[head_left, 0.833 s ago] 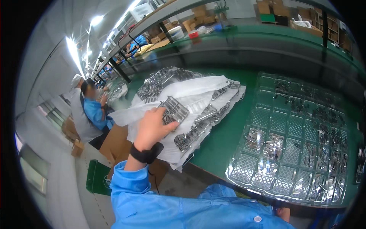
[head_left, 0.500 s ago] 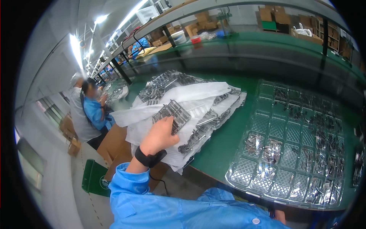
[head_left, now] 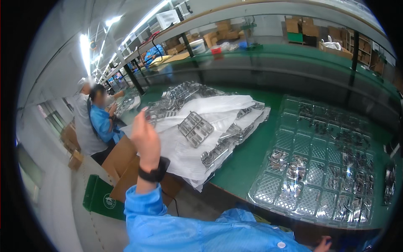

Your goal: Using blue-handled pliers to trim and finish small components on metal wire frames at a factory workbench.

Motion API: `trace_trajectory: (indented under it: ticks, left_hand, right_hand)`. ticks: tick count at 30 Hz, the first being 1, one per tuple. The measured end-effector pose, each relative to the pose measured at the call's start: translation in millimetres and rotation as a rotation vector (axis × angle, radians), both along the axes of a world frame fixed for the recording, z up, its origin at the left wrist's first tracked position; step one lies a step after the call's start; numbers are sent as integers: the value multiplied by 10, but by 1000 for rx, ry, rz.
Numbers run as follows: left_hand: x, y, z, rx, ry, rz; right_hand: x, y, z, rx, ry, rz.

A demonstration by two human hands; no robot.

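Silver frame on white sheet, left fingers now off it

Silvery metal frame, slanted on white sheet.

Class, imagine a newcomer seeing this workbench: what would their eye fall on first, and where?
Probably the large clear compartment tray on the right of the green workbench, with shiny metal pieces in many of its compartments. Next, perhaps, the grey metal frame lying on white sheets near the middle, with the person's left hand raised to its left.
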State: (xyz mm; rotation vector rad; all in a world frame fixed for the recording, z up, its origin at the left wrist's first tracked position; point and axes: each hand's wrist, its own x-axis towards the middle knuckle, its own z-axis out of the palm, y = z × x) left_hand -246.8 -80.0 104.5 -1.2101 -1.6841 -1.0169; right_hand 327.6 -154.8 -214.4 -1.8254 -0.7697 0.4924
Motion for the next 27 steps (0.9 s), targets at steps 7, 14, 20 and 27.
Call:
trace_trajectory:
  ticks: [7, 14, 20, 27]
  left_hand:
    - [1548, -139, -254, -9, 213, -925]
    - [2589, 309, -898, -200, 356, -1413]
    - [2543, 218, -765, -513, 88, -1514]
    - [2277, 412, -794, -704, -1514, -1374]
  right_hand:
    - [-79, 37, 1558, 628, 385, 97]
    - [-1248, 1055, 2166, 476, 785, 670]
    - [-1210, 1108, 2016, 470, 747, 661]
    - [-1439, 1008, 2112, 289, 500, 918]
